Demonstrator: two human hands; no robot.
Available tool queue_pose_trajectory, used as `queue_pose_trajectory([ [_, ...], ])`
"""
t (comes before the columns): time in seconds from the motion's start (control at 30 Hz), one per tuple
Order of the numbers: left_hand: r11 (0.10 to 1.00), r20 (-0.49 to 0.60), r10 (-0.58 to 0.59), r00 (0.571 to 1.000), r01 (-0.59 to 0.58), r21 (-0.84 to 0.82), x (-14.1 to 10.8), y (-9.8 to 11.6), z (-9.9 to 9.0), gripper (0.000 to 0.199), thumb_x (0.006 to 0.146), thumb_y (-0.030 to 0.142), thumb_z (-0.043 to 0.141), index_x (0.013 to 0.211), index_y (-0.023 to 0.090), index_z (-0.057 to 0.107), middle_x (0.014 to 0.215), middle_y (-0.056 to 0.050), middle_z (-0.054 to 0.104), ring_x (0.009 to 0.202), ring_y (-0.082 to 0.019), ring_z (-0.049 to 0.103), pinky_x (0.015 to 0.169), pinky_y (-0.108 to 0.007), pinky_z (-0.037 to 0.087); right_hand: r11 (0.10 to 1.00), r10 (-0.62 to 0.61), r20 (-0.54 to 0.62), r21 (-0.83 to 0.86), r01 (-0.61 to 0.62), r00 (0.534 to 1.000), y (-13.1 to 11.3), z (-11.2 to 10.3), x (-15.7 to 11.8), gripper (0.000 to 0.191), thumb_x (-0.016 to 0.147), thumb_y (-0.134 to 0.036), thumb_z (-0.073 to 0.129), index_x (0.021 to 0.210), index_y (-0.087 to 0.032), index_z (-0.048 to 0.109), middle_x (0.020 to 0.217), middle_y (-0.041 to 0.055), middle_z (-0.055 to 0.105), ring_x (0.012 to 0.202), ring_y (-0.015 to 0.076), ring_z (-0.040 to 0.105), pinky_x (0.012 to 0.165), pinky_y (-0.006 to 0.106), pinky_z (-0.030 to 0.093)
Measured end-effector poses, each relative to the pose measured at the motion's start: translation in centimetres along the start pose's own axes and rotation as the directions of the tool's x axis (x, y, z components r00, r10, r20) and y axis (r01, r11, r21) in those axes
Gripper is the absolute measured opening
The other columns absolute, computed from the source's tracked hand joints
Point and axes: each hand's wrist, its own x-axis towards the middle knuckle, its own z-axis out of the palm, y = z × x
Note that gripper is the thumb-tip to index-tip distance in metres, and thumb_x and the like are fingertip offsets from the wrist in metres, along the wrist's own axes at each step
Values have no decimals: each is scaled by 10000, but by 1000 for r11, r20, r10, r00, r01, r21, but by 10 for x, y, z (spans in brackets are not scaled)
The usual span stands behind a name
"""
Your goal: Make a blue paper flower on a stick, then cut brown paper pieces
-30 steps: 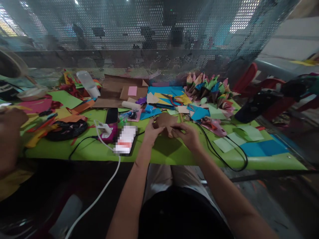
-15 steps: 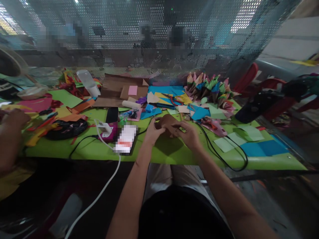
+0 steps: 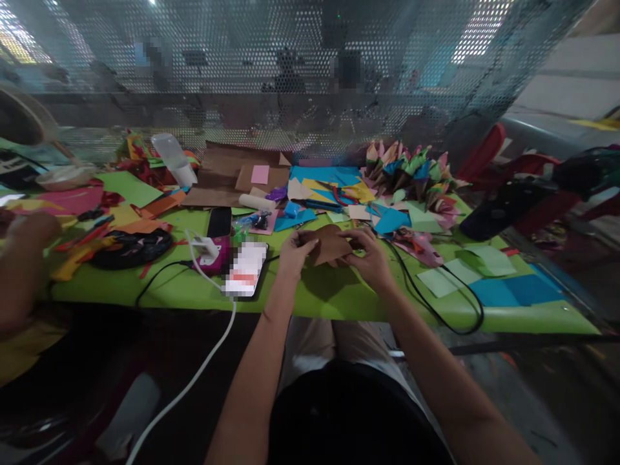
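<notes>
A piece of brown paper [image 3: 330,246] is held up between my two hands, above the green tabletop [image 3: 324,298] near its front edge. My left hand [image 3: 294,253] pinches its left side, thumb on top. At the right side, my right hand [image 3: 369,257] grips the paper between thumb and fingers. The paper looks curved, and its shadow falls on the green cover below. To the left lies a lit phone [image 3: 246,270], and a pink glue gun [image 3: 420,248] rests to the right.
A pink power adapter [image 3: 212,255] with a white cable, a black bottle [image 3: 491,210], bundled paper cones [image 3: 404,169], scissors [image 3: 338,194] and blue paper [image 3: 516,290] surround the work spot. Another person's hand [image 3: 33,232] is at far left.
The brown paper has turned and now shows a wider, flatter face. My left fingers have shifted along its left side; my right hand still grips the right.
</notes>
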Motion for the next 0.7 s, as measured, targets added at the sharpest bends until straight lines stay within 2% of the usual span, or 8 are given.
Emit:
queue_pose_trajectory([
  [0.17, 996, -15, -16, 1000, 15, -92, -5, 5, 0, 517, 516, 304, 894, 984, 176, 715, 901, -39, 758, 855, -194, 690, 785, -320, 553, 999, -19, 60, -28, 21, 998, 5, 4, -2, 223, 739, -138, 617, 872, -244, 760, 864, 39, 675, 827, 207, 630, 769, 349, 533],
  [0.3, 992, 61, -60, 996, 66, -109, -6, 5, 3, 482, 578, 308, 860, 1022, 193, 715, 939, -35, 758, 887, -203, 697, 816, -336, 557, 998, -16, 70, -54, 20, 997, 7, 5, -3, 121, 788, -208, 689, 850, -265, 775, 885, 49, 661, 885, 221, 637, 804, 364, 538],
  [0.43, 992, 154, -56, 986, 72, -100, -4, 2, 6, 352, 623, 256, 805, 958, 179, 726, 920, -43, 757, 898, -199, 698, 889, -349, 549, 997, -51, 34, -63, 53, 998, 8, 4, -3, 51, 795, -271, 756, 835, -290, 780, 1165, 70, 638, 1126, 258, 602, 968, 439, 502],
  [0.53, 999, 231, -32, 972, 41, -35, -5, 0, 6, 346, 663, 222, 767, 1005, 187, 723, 927, -48, 751, 921, -205, 699, 909, -358, 541, 990, -79, 55, -113, 85, 995, 9, 3, -2, 38, 796, -285, 770, 833, -292, 774, 1339, 63, 605, 1212, 280, 568, 1055, 504, 438],
  [0.6, 999, 282, -28, 959, 33, -13, -7, 0, 7, 360, 674, 203, 761, 1030, 192, 713, 960, -59, 750, 944, -211, 702, 917, -365, 540, 983, -90, 79, -154, 102, 993, 10, 3, -1, 27, 804, -281, 763, 829, -288, 771, 1287, 65, 650, 1194, 292, 584, 1063, 531, 415],
  [0.7, 999, 355, -37, 934, 46, -15, -10, 0, 8, 370, 685, 190, 757, 1049, 194, 692, 996, -73, 749, 971, -220, 705, 913, -369, 545, 979, -93, 94, -175, 108, 991, 11, 4, 1, 34, 829, -266, 732, 832, -274, 765, 1099, 71, 711, 1086, 290, 630, 997, 515, 443],
])
